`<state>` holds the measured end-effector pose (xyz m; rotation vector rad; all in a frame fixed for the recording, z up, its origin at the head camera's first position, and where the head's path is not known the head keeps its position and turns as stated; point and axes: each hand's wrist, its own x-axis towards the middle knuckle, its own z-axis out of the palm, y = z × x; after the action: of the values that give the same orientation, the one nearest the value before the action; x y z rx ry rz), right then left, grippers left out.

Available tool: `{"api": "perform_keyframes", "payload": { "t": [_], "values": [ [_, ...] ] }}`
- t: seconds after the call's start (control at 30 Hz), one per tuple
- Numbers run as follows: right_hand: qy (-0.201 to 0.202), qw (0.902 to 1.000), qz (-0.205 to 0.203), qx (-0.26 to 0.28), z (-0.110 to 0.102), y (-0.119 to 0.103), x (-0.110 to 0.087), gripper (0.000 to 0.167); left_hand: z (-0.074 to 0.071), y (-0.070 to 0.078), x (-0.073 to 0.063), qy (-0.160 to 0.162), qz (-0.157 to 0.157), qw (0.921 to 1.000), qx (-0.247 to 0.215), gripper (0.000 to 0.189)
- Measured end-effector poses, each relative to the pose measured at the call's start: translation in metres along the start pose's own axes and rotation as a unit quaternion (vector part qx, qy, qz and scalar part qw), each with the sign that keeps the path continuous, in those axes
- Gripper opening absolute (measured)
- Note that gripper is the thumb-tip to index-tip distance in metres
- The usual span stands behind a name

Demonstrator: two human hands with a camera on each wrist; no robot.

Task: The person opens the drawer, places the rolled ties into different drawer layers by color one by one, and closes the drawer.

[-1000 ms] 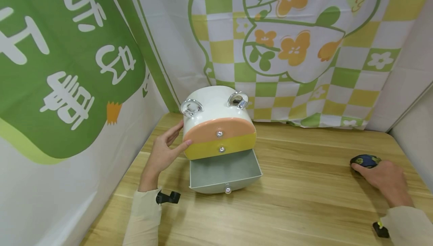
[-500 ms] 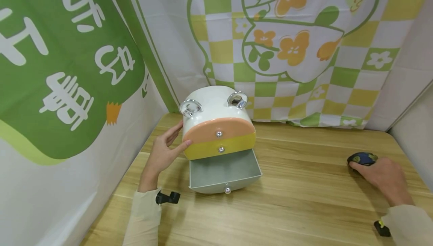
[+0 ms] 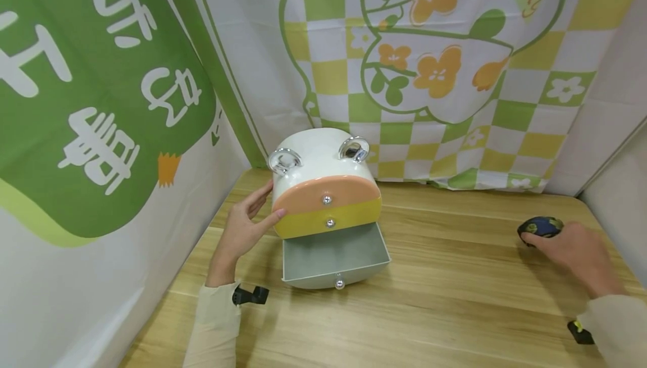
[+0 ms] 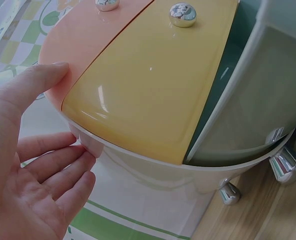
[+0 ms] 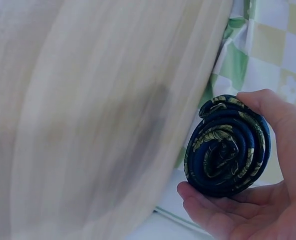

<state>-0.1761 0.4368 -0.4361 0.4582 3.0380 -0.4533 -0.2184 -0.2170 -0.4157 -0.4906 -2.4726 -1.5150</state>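
Observation:
A small drawer box (image 3: 320,154) with a white rounded body stands on the table. Its orange top drawer (image 3: 343,189) and yellow middle drawer (image 3: 354,219) are closed; the grey-green bottom drawer (image 3: 336,253) is pulled out with a bare inside. My left hand (image 3: 245,227) holds the box's left side, thumb on the front edge and fingers against the side wall, as the left wrist view shows. Far to the right, my right hand (image 3: 581,253) pinches a rolled-up dark blue necktie (image 5: 228,145) with a yellowish pattern between thumb and fingers, its spiral side facing the wrist camera.
The wooden table (image 3: 455,300) stretches between the drawer box and the right hand. A checked, flowered cloth (image 3: 429,132) hangs behind, and a green and white cloth (image 3: 126,188) borders the left side. Two silver rings (image 3: 354,149) rise from the box's top.
My right hand has moved the rolled necktie slightly left and upward in the head view. The left hand and the drawer box stay where they were.

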Motion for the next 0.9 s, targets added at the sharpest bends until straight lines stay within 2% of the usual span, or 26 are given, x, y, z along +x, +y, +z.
{"api": "perform_keyframes", "payload": {
  "t": [0.37, 0.53, 0.73, 0.9],
  "values": [
    [0.024, 0.9990, -0.035, -0.012, -0.013, -0.014, -0.002, 0.090, 0.000, 0.000, 0.000, -0.001, -0.007, 1.0000, 0.002, 0.071],
    [-0.005, 0.9993, -0.037, 0.005, -0.020, -0.025, -0.004, 0.086, 0.000, 0.001, 0.000, 0.000, -0.008, 1.0000, -0.001, 0.071],
    [-0.006, 0.9979, -0.065, 0.004, -0.026, -0.041, -0.005, 0.076, 0.000, 0.000, 0.000, 0.000, -0.004, 1.0000, -0.002, 0.071],
    [-0.019, 0.9969, -0.076, -0.004, -0.030, -0.054, -0.005, 0.080, 0.001, -0.001, 0.001, 0.000, -0.001, 1.0000, -0.002, 0.071]
  ]
}}
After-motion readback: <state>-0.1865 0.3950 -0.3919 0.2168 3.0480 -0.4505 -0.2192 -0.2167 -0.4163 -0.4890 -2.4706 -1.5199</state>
